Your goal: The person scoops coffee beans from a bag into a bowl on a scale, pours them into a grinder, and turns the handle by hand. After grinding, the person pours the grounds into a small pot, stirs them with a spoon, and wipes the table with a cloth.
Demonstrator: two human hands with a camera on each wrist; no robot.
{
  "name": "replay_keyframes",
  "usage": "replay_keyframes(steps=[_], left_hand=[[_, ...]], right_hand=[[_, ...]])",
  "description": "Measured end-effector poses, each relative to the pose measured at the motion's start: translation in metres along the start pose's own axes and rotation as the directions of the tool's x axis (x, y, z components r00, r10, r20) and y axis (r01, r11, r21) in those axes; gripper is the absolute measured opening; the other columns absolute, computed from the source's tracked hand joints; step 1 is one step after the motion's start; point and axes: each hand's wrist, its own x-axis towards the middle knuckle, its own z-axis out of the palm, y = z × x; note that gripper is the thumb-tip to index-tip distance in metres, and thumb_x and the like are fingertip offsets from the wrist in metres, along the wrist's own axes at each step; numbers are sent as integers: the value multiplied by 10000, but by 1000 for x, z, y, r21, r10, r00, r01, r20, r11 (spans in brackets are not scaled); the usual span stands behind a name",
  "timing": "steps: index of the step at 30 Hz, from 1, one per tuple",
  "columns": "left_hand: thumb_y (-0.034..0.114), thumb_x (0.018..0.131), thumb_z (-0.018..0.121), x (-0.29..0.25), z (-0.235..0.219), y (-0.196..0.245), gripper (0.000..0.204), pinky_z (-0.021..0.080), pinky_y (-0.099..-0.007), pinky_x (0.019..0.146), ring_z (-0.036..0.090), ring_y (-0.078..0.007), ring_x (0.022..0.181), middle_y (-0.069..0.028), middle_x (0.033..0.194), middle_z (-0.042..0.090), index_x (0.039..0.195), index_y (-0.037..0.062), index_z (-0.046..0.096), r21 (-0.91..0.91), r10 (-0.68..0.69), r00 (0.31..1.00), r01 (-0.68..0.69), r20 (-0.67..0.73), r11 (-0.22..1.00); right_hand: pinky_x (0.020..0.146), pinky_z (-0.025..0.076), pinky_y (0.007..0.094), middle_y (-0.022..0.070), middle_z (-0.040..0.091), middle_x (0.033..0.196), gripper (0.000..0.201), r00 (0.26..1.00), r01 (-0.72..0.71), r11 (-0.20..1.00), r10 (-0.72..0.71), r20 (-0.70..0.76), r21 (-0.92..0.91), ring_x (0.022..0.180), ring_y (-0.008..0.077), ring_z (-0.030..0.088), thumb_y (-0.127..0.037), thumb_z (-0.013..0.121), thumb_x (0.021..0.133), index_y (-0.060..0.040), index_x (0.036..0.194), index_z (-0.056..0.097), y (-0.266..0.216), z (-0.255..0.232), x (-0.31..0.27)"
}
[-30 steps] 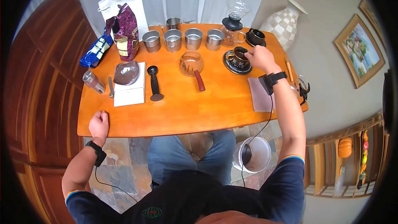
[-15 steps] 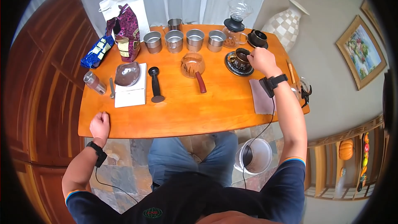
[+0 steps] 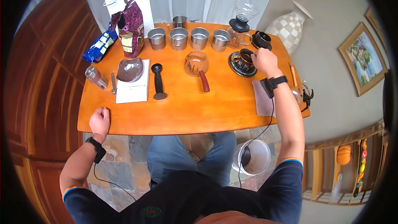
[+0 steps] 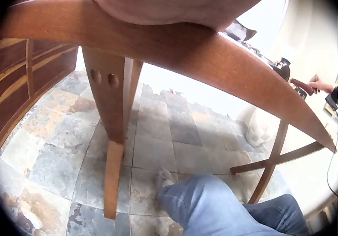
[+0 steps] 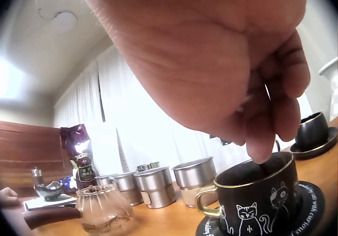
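Note:
A black cup with cat drawings and a gold handle stands on a black saucer with white lettering. Over the cup's right side is the right hand, fingers bent downward with the tips at the opening; whatever may be between them is hidden. At the table's near left edge rests the left hand, fingers loosely curled, nothing visible in it. Its wrist view shows only the heel of the hand on the edge. A glass pot with a red handle stands left of the cup.
Metal cups, a glass dripper on a server and another black cup line the back. At left are bags, a dish and a black tamper. A cloth lies right; a bin stands below.
The head view has shifted slightly, moving the table items in the picture. The right hand's fingertips have moved slightly about the cup's opening; the left hand stays at the table edge.

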Motion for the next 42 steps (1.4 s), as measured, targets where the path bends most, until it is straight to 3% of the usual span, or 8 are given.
replay_keyframes(steps=[8,15,20,24,26,29,36,42], left_hand=[[287,935,583,0,-1,2,348,468,-450,629,585,-388,652,-178,672,594,705,27,553,17,12,1000,-12,-18,1000],[294,933,584,0,-1,0,348,476,-445,640,592,-386,664,-179,681,603,715,24,565,-8,-11,1000,11,-10,1000],[292,934,582,0,-3,4,347,479,-439,643,595,-385,668,-177,680,603,715,22,568,-5,-8,1000,8,15,1000],[289,934,585,-2,-6,7,353,477,-440,639,595,-382,664,-176,677,602,705,22,564,-22,-14,1000,14,-8,1000],[288,934,586,-1,-5,5,355,477,-441,637,594,-380,661,-175,674,601,701,22,562,-25,-19,1000,18,-17,1000],[290,933,589,-1,-1,1,356,473,-443,629,588,-378,650,-172,665,596,698,24,560,-16,4,1000,-5,-28,1000],[287,928,591,0,-2,2,356,465,-448,618,578,-377,636,-170,652,585,688,28,549,-15,15,1000,-16,-24,1000],[286,932,588,-1,2,-1,359,464,-446,618,578,-375,635,-171,659,587,686,28,544,-1,13,1000,-13,-18,1000]], right_hand=[[761,565,443,186,718,847,260,997,70,991,-67,-31,116,851,354,703,-277,647,872,-46,819,751,-12,0,3],[773,565,453,190,722,893,258,1000,-10,999,10,1,-38,869,361,704,-275,656,867,-32,863,742,-4,-3,2],[766,563,455,191,721,883,265,998,-7,996,2,59,87,869,358,702,-283,659,877,-35,856,749,-16,-21,-9],[760,563,454,189,721,874,270,1000,-17,995,17,-4,102,859,357,703,-289,658,883,-38,855,752,-7,5,-1],[717,555,451,191,709,822,276,996,-29,999,31,-87,25,801,364,692,-289,640,895,-42,840,753,1,15,2],[753,564,449,183,721,857,277,996,-62,996,58,-64,-59,850,352,705,-301,657,884,-43,856,754,-2,7,-3],[754,560,436,186,719,856,284,1000,-7,998,7,11,58,859,357,701,-305,654,887,-39,864,752,-17,-9,-12],[766,564,437,193,723,907,300,997,-83,996,83,5,-23,887,349,704,-298,636,894,-19,879,747,-5,-2,-8]])
